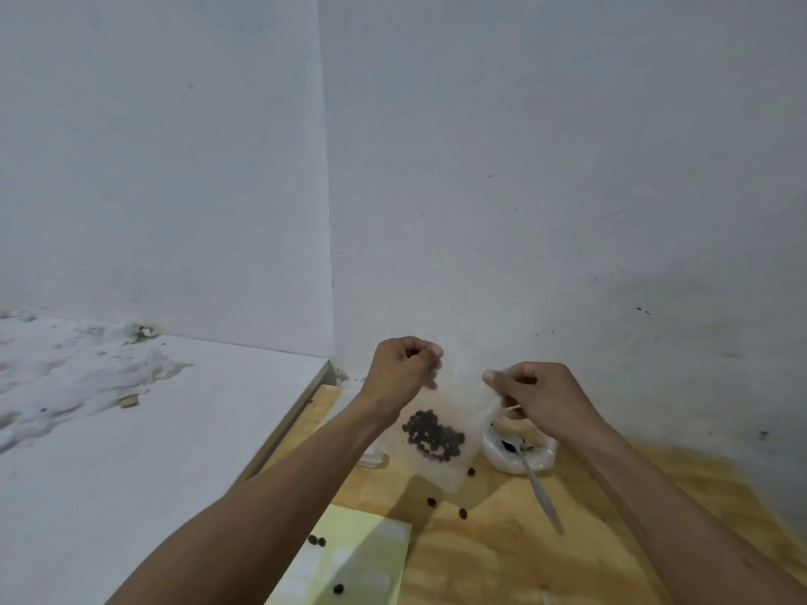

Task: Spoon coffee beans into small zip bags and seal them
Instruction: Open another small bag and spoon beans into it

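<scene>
Left hand [404, 369] and right hand [539, 393] pinch the zip bag [450, 430] top, seemingly unsealed.

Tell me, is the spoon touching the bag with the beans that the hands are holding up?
Apart. The head view shows the spoon resting in the white bowl on the table, with bare wood between it and the held bag.

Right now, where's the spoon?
Head view, right of centre: the grey metal spoon lies on the wooden table, bowl end in the white plastic bag, below the right hand.
</scene>
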The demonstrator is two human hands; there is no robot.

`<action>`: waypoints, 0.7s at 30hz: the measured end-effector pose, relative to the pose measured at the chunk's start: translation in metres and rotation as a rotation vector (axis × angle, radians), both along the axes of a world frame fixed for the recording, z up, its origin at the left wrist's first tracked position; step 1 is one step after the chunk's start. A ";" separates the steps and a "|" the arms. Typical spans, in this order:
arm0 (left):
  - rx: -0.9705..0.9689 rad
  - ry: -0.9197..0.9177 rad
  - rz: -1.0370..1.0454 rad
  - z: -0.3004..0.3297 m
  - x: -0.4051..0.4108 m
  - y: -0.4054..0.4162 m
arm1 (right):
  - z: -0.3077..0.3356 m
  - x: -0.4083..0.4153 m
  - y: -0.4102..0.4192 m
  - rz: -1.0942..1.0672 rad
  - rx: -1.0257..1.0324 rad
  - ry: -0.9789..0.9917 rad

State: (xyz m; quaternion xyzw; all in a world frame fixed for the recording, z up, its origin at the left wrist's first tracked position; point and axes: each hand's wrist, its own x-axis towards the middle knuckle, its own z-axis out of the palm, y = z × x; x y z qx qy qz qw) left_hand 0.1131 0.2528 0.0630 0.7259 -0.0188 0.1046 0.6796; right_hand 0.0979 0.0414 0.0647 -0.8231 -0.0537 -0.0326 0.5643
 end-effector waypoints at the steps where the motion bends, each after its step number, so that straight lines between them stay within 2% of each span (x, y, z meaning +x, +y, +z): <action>1: -0.026 0.006 0.016 0.001 0.002 0.005 | 0.000 -0.002 0.000 0.021 0.071 0.042; 4: -0.059 0.033 0.024 0.004 0.002 0.020 | -0.003 -0.005 0.007 0.079 0.232 0.104; 6: -0.071 0.071 -0.013 0.004 -0.001 0.025 | -0.002 -0.004 0.017 0.034 0.329 0.126; 9: 0.096 0.221 -0.087 0.003 -0.005 0.035 | 0.003 0.003 0.031 -0.063 0.446 0.173; 11: 0.186 0.249 -0.110 -0.001 -0.006 0.045 | 0.004 0.009 0.039 -0.092 0.489 0.199; 13: 0.148 0.219 -0.086 -0.004 -0.005 0.056 | 0.000 0.012 0.048 -0.047 0.472 0.268; 17: 0.118 0.219 0.034 -0.008 -0.004 0.077 | -0.011 0.006 0.079 0.131 0.291 0.424; 21: 0.253 0.326 0.142 -0.019 0.003 0.101 | -0.023 0.012 0.113 0.073 0.232 0.394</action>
